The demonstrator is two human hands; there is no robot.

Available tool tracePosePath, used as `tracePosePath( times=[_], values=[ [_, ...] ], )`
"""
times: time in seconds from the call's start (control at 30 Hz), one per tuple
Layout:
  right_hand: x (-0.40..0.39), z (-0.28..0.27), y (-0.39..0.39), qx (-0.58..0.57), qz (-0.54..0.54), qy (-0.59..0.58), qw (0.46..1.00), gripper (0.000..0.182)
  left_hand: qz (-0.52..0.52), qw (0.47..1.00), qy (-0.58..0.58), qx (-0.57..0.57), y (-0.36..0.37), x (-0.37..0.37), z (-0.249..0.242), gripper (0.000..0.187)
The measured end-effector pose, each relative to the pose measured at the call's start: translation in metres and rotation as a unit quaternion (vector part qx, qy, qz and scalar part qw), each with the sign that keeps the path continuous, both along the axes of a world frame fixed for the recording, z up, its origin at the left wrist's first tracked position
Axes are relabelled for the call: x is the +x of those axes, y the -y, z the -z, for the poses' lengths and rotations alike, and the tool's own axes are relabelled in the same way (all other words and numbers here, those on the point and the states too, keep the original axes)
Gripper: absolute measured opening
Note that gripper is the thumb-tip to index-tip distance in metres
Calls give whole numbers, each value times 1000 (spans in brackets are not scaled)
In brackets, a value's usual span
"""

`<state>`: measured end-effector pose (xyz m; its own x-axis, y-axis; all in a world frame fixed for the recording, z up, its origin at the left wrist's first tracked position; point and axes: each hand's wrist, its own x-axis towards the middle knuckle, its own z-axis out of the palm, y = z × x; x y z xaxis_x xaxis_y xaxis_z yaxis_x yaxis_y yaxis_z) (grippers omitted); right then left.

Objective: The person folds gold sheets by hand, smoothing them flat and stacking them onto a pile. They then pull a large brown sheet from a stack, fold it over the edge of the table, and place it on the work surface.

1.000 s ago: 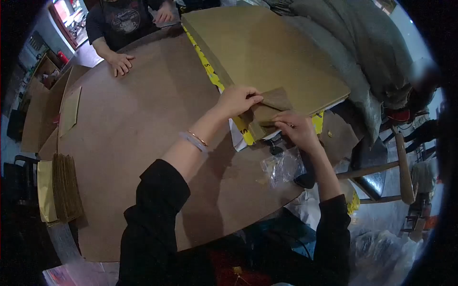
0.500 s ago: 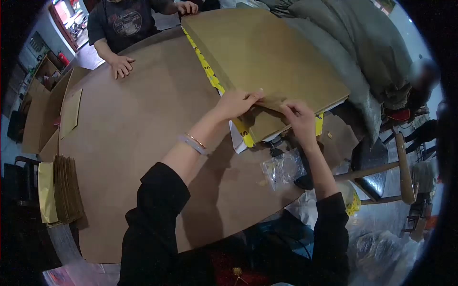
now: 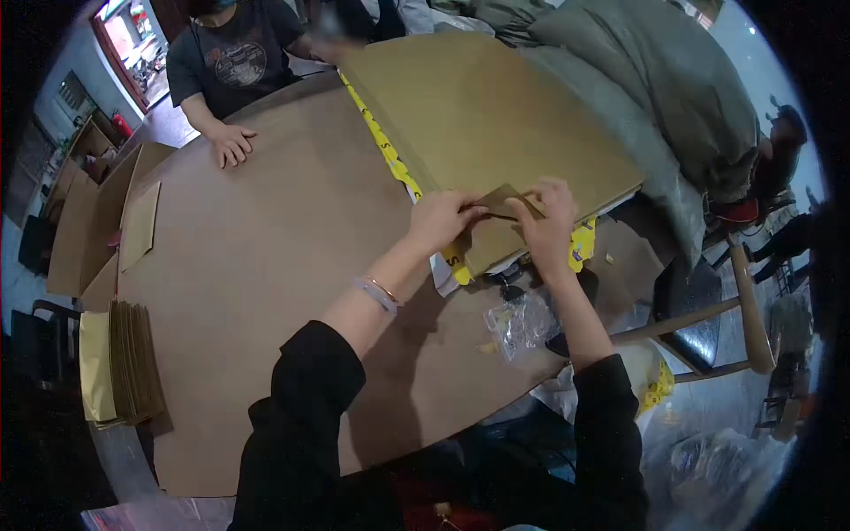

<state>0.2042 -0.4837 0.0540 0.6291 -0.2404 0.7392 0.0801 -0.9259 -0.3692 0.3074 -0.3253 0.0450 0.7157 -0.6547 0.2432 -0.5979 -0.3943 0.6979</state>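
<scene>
A stack of large brown paper sheets [image 3: 496, 106] lies across the far right of the table [image 3: 266, 274]. Over its near corner, my left hand [image 3: 441, 218] pinches one side of a small folded piece of brown paper [image 3: 503, 202]. My right hand [image 3: 547, 221] grips the other side, its thumb on top. Whether this piece belongs to the top sheet, I cannot tell. Yellow printed wrapping [image 3: 381, 137] runs down the stack's left edge and shows again under the near right corner. Below my right hand, a clear plastic bag [image 3: 521, 326] rests on the table.
Across the table stands a person [image 3: 235, 66], one hand flat on the tabletop. Folded brown paper pieces [image 3: 133, 363] stand bundled at the left edge, near an open cardboard box [image 3: 80, 230]. Grey-green sacks [image 3: 655, 80] bulge behind the stack. A wooden-armed chair [image 3: 753, 310] is at right.
The brown paper between my hands is now raised and folded into a peaked shape. My right hand has turned and moved slightly left, closer to my left hand.
</scene>
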Motion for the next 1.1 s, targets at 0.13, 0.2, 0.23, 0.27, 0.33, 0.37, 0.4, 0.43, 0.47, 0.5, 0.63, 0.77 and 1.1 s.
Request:
tracePosePath(
  times=[0.13,0.2,0.23,0.27,0.33,0.37,0.4,0.43,0.47,0.5,0.63,0.77,1.1],
  values=[
    [-9,-2,6,0,22,-82,996,78,-52,997,-52,36,5,2,-3,33],
    [-10,8,20,-19,30,-83,996,79,-48,989,-138,0,5,1,-5,33],
    [-11,8,26,-36,38,-84,995,80,-44,988,-134,-58,5,-1,-5,34],
    [-14,0,25,-40,59,-109,991,80,-41,984,-127,-116,4,-5,-13,34],
    [-18,-5,34,-92,88,-79,989,79,-48,976,-170,-128,-2,-12,-30,29],
    [-21,-8,38,-139,119,-56,981,79,-46,980,-82,-178,-4,-11,-32,26],
    [-24,-15,40,-134,114,-45,983,79,-45,974,3,-223,-8,-11,-38,22],
    [-28,-19,41,-135,108,-38,984,79,-32,973,57,-221,-14,-7,-44,18],
    [-33,-22,43,-136,128,-19,982,78,-38,972,66,-222,-25,-9,-52,18],
    [-37,-26,47,-137,147,-1,980,78,-20,972,36,-231,-38,-14,-61,17],
    [-52,-15,71,-39,166,-23,985,75,-13,961,162,-224,-100,-34,-82,19],
    [-78,24,93,-34,27,-30,999,54,-43,953,174,-243,-175,-71,-91,25],
    [-137,-17,-21,7,-253,-43,966,21,-123,959,91,-240,-363,-221,-66,18]
  ],
)
